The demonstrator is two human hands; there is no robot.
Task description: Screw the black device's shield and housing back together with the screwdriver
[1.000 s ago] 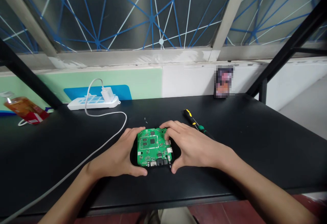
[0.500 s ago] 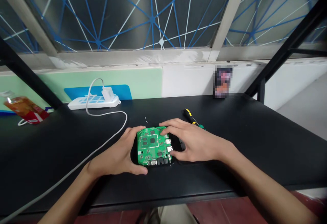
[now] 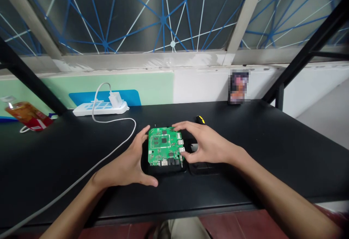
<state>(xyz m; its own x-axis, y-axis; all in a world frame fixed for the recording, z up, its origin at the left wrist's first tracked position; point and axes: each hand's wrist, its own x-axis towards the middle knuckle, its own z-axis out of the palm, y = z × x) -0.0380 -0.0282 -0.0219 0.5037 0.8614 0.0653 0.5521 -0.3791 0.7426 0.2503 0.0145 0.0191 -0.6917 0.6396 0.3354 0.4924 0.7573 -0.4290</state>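
A green circuit board [image 3: 160, 146] with silver and black ports faces me at the middle of the table. Its right edge is gripped by my right hand [image 3: 207, 142], thumb near the front corner and fingers at the back edge. Beneath the board, a black plastic case [image 3: 166, 170] shows along the front; the board sits raised above it. My left hand [image 3: 131, 160] is spread around the left side of the case, thumb and fingers wide apart; whether it touches the case I cannot tell. Another black flat part [image 3: 204, 168] lies under my right hand, partly hidden.
Behind my right hand lies a black-and-yellow screwdriver handle [image 3: 200, 119], the rest hidden. A white power strip [image 3: 100, 110] with a plugged-in charger stands at the back left, its white cable [image 3: 114, 151] running across the table. A tilted drink bottle [image 3: 28, 114] is far left.
My right hand has moved slightly away from me, and the board has risen with it, exposing the case's front edge. My left hand has stayed nearly in place, its fingers opened a little.
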